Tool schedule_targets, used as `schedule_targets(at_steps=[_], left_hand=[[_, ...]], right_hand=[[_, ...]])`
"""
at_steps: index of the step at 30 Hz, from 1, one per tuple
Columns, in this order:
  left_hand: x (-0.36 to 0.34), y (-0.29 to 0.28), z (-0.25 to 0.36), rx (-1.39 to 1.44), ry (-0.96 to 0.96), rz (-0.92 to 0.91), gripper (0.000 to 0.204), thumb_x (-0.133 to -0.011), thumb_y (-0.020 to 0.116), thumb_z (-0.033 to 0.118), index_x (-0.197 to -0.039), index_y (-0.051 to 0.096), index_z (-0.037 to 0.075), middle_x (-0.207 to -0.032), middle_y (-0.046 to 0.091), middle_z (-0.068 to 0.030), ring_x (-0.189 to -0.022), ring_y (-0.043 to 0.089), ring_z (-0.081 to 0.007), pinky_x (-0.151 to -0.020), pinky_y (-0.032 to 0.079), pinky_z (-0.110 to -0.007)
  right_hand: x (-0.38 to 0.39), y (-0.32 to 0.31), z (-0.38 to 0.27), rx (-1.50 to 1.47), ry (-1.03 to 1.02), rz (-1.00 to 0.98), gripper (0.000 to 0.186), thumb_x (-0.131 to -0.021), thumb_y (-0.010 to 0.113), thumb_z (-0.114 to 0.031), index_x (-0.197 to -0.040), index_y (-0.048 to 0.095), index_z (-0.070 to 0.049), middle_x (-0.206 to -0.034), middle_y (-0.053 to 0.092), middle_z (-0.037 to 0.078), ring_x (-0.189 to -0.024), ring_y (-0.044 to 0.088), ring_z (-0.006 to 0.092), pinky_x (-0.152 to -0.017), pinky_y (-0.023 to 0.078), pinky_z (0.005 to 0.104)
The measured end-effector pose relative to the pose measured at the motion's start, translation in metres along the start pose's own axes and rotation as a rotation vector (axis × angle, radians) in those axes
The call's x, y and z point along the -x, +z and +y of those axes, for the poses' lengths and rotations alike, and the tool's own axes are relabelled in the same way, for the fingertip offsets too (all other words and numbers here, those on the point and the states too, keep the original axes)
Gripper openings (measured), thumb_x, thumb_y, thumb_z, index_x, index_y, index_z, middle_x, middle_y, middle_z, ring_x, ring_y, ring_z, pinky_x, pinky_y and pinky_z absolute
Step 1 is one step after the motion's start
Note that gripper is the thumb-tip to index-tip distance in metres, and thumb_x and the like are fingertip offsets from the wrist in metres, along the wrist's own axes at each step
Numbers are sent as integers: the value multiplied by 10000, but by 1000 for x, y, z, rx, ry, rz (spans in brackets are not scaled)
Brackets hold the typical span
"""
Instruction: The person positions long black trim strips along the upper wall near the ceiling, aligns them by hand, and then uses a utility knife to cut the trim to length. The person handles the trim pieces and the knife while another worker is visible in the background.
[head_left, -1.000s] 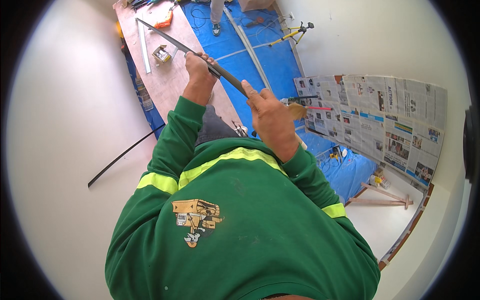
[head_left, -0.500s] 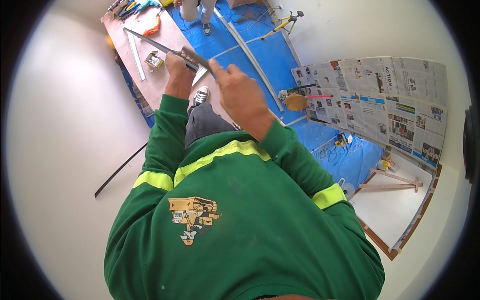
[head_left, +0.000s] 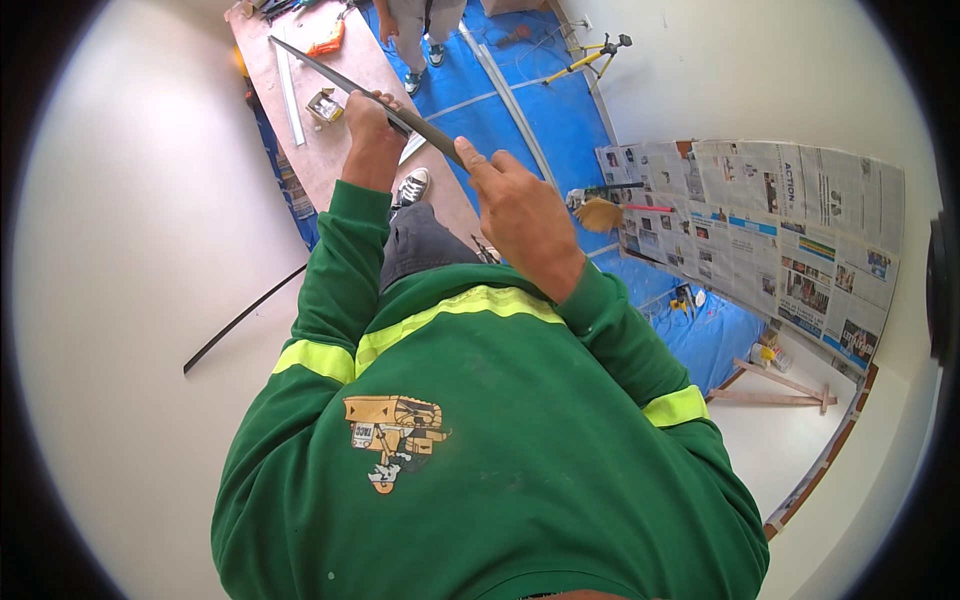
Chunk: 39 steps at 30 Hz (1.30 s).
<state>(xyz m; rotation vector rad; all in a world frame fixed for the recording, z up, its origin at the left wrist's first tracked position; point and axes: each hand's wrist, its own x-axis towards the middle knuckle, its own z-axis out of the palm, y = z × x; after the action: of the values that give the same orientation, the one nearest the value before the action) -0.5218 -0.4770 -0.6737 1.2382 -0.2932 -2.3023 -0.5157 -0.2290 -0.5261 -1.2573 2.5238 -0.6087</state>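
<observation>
My left hand [head_left: 371, 128] is closed around a long, narrow dark metal strip [head_left: 318, 68], which stretches away to the upper left. In my right hand [head_left: 525, 215] is a flat grey-brown bar that looks like a file [head_left: 436, 136], its forefinger laid along the top. The bar's far end lies over the strip beside my left fingers; whether the two touch I cannot tell. Both hands are raised in front of me, above a pinkish board [head_left: 385, 72].
On the board are a small open box [head_left: 324, 107], a white strip [head_left: 290, 95] and an orange tool [head_left: 327, 42]. Another person [head_left: 408, 30] stands beyond. Blue sheeting [head_left: 470, 118] covers the floor; a yellow tripod [head_left: 590, 58], a brush [head_left: 598, 214] and newspaper-covered panel [head_left: 750, 220] are right.
My right hand has shifted with the bar, which now lies more in line with the strip. The whole view has moved slightly, and more of the other person shows.
</observation>
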Motion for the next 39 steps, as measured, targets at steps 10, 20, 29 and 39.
schedule_targets(at_steps=[10,20,29,39], left_hand=[[1,4,30,-60,30,-138,277,-1065,359,271,-866,448,100,-691,465,-22,-535,470,-156,-470,397,-310],[23,13,53,-9,42,-63,164,-1030,327,46,-891,414,31,-749,430,-58,-556,419,-147,-510,422,-302],[27,22,63,-121,71,-77,95,-938,353,-38,-906,439,-13,-803,465,-108,-597,480,-201,-581,470,-325],[-28,34,58,-146,95,-74,208,-1029,334,141,-900,450,27,-763,493,-93,-593,495,-231,-591,492,-427]], right_hand=[[-61,7,-21,-133,-153,171,506,-1019,618,-72,-1523,578,-89,-989,657,165,-788,687,382,-701,568,491],[-12,-11,-1,-224,-91,142,540,-1018,647,-94,-1551,562,-118,-954,629,147,-741,677,365,-661,575,481],[-30,-2,-29,-85,-109,108,592,-986,659,-52,-1563,545,-112,-987,624,145,-765,700,369,-662,588,471],[-22,-35,-45,109,15,-20,524,-963,638,-53,-1473,544,22,-1156,676,216,-898,781,381,-747,650,440]])
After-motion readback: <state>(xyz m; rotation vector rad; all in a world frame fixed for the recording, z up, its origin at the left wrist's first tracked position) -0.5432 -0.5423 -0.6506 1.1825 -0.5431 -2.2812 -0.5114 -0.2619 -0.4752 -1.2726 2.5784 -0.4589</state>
